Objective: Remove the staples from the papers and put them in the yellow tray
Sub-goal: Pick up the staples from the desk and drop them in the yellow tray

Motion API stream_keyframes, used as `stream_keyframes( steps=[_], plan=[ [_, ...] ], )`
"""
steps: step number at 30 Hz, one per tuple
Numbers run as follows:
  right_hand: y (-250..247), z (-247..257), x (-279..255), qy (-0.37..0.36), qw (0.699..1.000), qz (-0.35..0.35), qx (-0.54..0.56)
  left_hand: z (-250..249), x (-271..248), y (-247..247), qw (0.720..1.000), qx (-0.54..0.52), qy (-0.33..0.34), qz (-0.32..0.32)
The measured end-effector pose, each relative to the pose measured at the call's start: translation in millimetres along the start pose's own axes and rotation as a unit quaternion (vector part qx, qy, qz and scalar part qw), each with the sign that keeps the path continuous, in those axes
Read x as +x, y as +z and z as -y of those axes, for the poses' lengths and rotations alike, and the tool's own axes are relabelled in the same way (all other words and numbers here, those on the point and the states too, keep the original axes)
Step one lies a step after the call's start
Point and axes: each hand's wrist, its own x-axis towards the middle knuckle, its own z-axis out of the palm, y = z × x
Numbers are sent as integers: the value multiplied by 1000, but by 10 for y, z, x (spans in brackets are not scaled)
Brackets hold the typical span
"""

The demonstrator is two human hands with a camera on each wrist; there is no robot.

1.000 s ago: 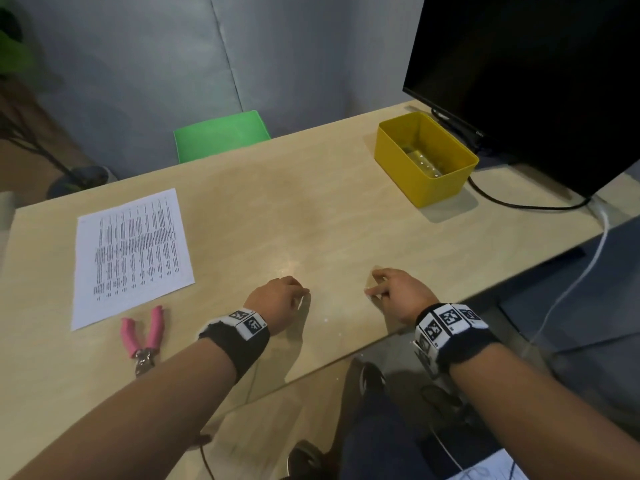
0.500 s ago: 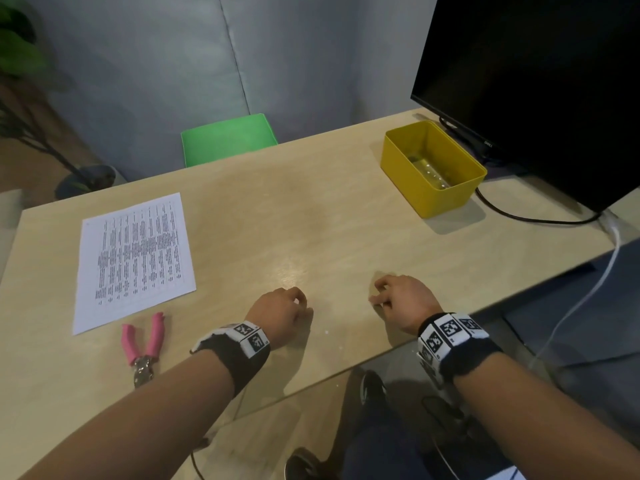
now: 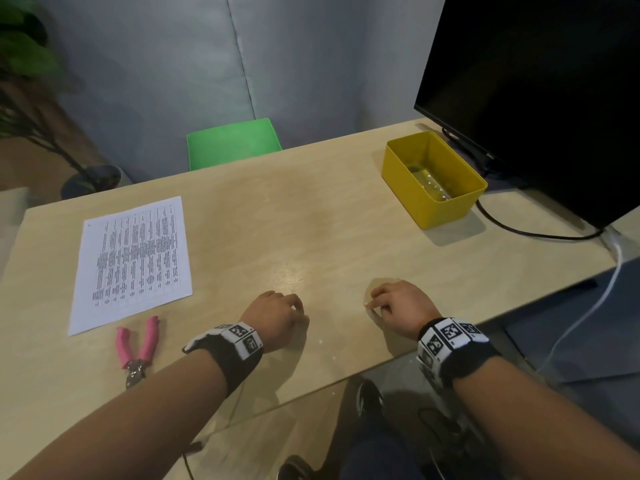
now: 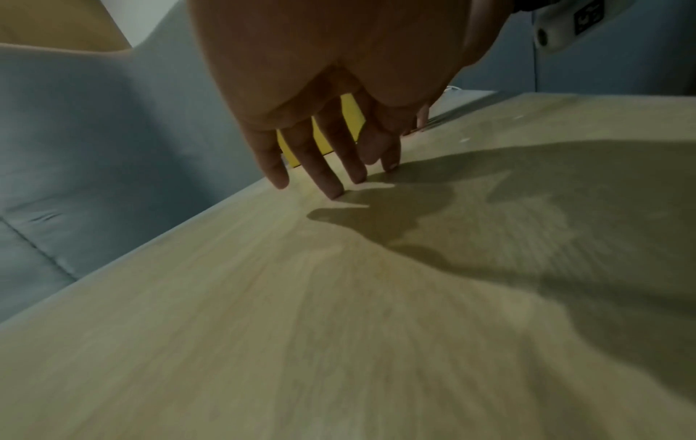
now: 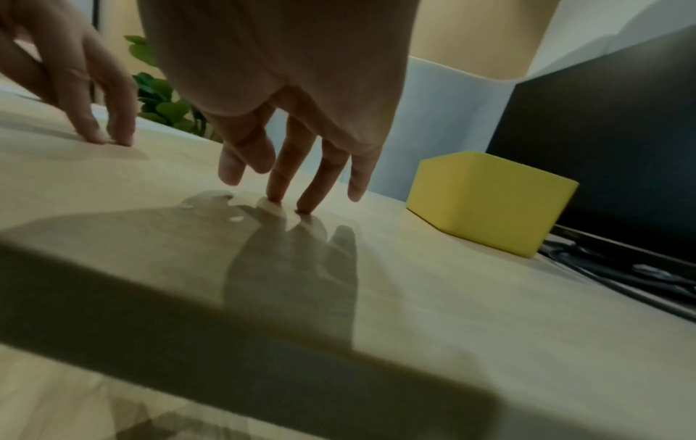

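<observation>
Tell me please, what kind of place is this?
Probably an office or a study desk: a dark monitor with cables stands on a wooden desk, a printed paper lies on it, and a green chair is behind.

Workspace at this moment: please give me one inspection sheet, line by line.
Surface: light wooden table, glossy.
Job's things: printed papers flat at left; pink-handled pliers beside them; yellow tray at right, small bits inside.
Clutter: nothing seen.
Grippers: left hand and right hand hold nothing, fingertips on table.
Cables: black cable and white cable at right.
Surroundings: black monitor, green chair, plant.
</observation>
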Motion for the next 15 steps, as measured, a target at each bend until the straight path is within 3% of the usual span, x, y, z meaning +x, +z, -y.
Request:
stream_keyframes(
  steps=[15],
  plan=[
    [120, -45, 46, -37, 997, -30, -56, 45, 29, 53, 998, -9, 25, -48]
  ],
)
